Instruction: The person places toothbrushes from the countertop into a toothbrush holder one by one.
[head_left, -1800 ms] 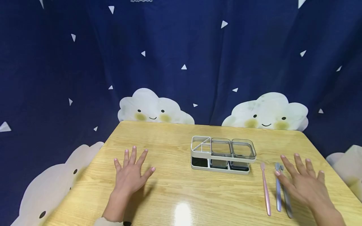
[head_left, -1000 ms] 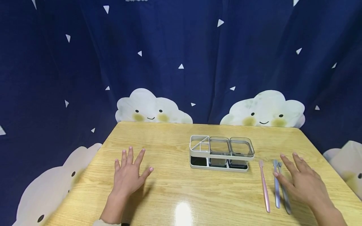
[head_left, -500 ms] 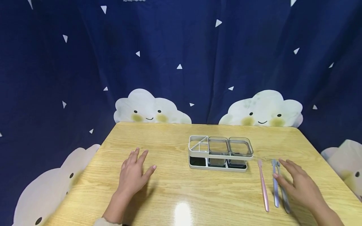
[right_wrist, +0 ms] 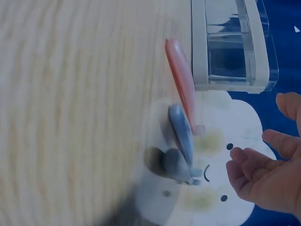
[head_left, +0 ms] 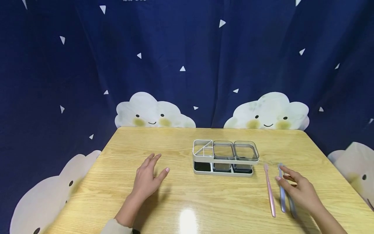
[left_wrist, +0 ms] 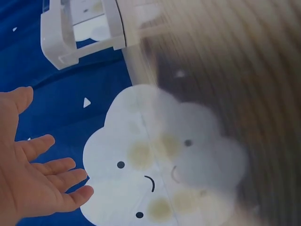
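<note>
My right hand (head_left: 301, 191) hovers over the blue toothbrush (head_left: 282, 199) and the grey toothbrush (head_left: 292, 206), its fingers loosely bent with nothing in them. It partly covers the grey one. To their left lies a pink toothbrush (head_left: 270, 195). In the right wrist view the fingers are apart from the blue toothbrush (right_wrist: 180, 129). A white two-level toothbrush holder (head_left: 203, 159), with two clear grey cups (head_left: 223, 158) in its top, stands left of the brushes. My left hand (head_left: 145, 182), empty and with relaxed fingers, is above the table left of the holder.
The wooden table (head_left: 175, 201) reaches back to a dark blue curtain (head_left: 163, 48) printed with white clouds and triangles. The holder's divided section (head_left: 203, 148) is at its left end.
Both hands turn from palm-down with spread fingers to a more sideways, bent-finger pose. My left hand moves right; the right moves slightly left over the brushes. The whole view shifts slightly.
</note>
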Demonstrator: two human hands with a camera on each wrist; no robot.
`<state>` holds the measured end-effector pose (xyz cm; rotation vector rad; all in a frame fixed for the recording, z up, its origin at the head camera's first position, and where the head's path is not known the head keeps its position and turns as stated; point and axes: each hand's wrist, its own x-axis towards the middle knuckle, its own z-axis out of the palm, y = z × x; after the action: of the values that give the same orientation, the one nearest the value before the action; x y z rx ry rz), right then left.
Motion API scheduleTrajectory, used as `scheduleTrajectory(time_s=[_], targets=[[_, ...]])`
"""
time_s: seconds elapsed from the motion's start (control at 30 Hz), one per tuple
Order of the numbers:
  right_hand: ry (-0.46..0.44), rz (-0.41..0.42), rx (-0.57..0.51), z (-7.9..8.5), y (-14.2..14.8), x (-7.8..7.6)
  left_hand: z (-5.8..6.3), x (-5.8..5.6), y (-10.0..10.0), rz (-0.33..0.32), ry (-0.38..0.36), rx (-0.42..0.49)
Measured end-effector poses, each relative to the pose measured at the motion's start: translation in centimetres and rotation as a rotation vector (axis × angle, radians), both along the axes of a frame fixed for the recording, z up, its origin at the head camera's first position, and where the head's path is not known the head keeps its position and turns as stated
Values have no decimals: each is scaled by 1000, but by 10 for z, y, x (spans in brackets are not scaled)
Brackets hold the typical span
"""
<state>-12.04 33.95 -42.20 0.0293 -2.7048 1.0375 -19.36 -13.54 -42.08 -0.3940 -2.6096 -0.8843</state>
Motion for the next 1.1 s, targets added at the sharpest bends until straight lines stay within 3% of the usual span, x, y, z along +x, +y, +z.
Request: scheduleTrajectory(time_s=[0.2, 0.53, 0.83, 1.1], targets=[[-81, -57, -206, -4, -4, -1, -2, -4, 6, -61, -35, 71], [-113, -90, -331, -18, -7, -1, -4, -10, 20, -121, -43, 157], [-139, -124, -328, -27, -10, -6, 0, -13, 35, -156, -34, 210], [-161, -151, -359, -30, -12, -14, 6, -15, 48, -229, -18, 301]])
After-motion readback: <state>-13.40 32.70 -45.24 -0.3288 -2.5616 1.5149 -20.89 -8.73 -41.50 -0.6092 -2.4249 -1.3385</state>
